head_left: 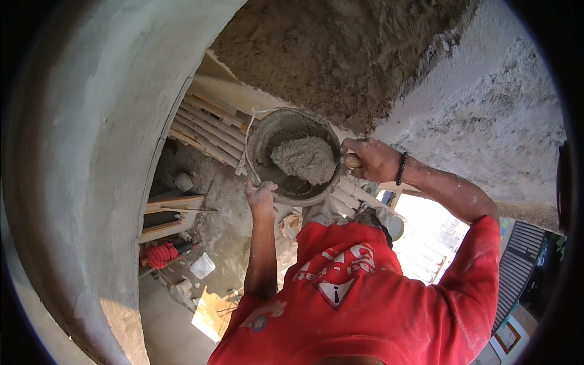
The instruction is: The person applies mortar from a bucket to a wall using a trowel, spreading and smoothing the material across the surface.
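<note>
A round bucket [258,137], its inside smeared with grey mortar, is held up in front of my chest. My left hand [261,196] grips its near-left rim, with the thumb over the edge. At the bucket's right side, my right hand [378,160] is closed around the wooden handle [353,160] of a trowel. A heap of wet mortar [307,157] sits inside the bucket at the trowel's end and hides the blade.
Ahead, the wall carries a dark patch of fresh mortar [340,55] beside rough pale plaster [474,103]. A smooth curved wall [91,170] rises at left. Wooden poles [210,131] lie below the bucket. Far down, a person in red [161,255] is near a white container [202,266].
</note>
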A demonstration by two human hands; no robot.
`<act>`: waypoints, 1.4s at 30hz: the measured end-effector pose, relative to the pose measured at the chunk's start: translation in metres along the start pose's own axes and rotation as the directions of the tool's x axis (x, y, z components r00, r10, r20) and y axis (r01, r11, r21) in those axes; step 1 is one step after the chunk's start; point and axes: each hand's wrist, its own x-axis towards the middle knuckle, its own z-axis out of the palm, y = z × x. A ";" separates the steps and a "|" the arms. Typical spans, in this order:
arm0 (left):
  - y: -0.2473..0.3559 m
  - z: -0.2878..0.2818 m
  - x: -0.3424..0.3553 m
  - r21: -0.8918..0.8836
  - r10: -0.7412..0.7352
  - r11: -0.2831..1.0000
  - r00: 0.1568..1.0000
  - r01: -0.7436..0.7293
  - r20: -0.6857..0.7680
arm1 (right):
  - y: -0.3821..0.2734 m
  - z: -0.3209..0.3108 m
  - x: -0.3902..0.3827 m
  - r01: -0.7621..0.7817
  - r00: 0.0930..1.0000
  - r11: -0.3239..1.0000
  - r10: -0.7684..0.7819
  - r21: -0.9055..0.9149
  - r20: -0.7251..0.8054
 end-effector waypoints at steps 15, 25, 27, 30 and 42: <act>-0.012 -0.072 -0.004 0.159 -0.029 0.985 0.966 0.071 -0.256 | -0.002 -0.173 0.056 -0.063 0.801 0.884 -0.233 -0.464 -0.552; -0.026 -0.022 0.008 0.259 0.108 0.961 0.994 -0.097 -0.029 | -0.005 -0.066 -0.009 -0.072 0.994 0.944 0.094 -0.322 0.054; -0.008 0.016 0.000 0.219 0.114 0.967 0.990 -0.130 0.087 | -0.011 -0.052 -0.025 -0.066 0.997 0.808 0.035 -0.585 -0.064; 0.031 0.056 -0.033 0.232 0.067 0.968 0.987 -0.099 0.144 | -0.009 -0.034 -0.017 -0.061 0.995 0.584 -0.025 -0.809 -0.093; 0.062 0.172 -0.072 0.117 0.089 0.980 0.880 -0.162 0.467 | 0.021 -0.038 -0.117 -0.258 0.966 0.886 0.236 -0.385 -0.104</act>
